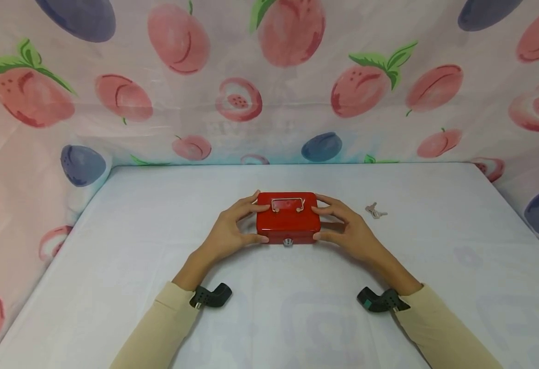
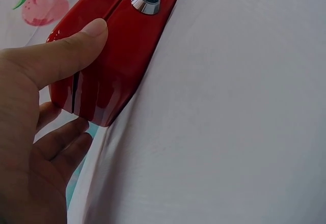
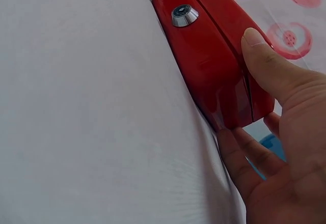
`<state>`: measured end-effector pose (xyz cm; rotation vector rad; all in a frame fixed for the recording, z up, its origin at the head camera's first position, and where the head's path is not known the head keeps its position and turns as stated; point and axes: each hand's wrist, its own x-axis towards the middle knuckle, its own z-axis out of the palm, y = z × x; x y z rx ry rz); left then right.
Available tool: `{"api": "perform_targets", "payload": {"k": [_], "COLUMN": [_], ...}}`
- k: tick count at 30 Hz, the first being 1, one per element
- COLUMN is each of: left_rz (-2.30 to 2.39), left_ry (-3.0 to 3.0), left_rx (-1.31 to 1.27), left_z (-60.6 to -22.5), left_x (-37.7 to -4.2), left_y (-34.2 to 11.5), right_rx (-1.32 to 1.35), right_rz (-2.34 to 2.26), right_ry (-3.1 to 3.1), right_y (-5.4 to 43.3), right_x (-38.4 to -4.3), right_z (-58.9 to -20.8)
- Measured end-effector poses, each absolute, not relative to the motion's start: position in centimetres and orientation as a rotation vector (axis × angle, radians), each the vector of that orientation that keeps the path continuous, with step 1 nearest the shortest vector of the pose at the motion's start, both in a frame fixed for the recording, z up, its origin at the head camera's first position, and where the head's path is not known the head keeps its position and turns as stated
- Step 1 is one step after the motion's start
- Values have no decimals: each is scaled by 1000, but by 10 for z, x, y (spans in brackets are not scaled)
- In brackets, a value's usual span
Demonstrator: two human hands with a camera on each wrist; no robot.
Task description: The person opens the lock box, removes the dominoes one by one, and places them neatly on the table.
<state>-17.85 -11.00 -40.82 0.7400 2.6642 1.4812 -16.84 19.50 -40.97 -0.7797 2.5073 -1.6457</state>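
Beige sleeves (image 1: 160, 328) lead to hands (image 1: 226, 228) pinching the red box (image 1: 287, 221) between them at both ends.

Curtained-off work spot — white-covered table (image 1: 112, 256), fruit-print cloth (image 1: 292, 97) on three sides.

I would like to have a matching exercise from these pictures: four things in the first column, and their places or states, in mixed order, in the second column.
Things:
1. red box
2. keys
3. silver lock
4. wire handle

Places or states:
A. on the front of the red box
B. lying on the white cloth, touched by no hand
C. held by the left hand and the right hand
D. on top of the red box

Pairs: 1-C, 2-B, 3-A, 4-D
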Motion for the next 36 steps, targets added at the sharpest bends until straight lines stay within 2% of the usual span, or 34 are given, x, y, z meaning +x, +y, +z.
{"api": "perform_targets", "payload": {"k": [9, 18, 25, 36], "left_rz": [1458, 1376, 1215, 1194], "left_ry": [2681, 2709, 2746, 2740], "left_rx": [770, 806, 913, 920], "left_z": [-408, -404, -397, -395], "left_x": [-175, -174, -168, -163], "left_y": [-111, -110, -110, -110], "right_rx": [-836, -886, -909, -914], "right_rz": [-1657, -1642, -1596, -1572], "right_ry": [2487, 2492, 2515, 2516], "right_y": [186, 194, 196, 185], "right_x": [-154, -167, -168, -151], "right_z": [-384, -407, -409, -375]}}
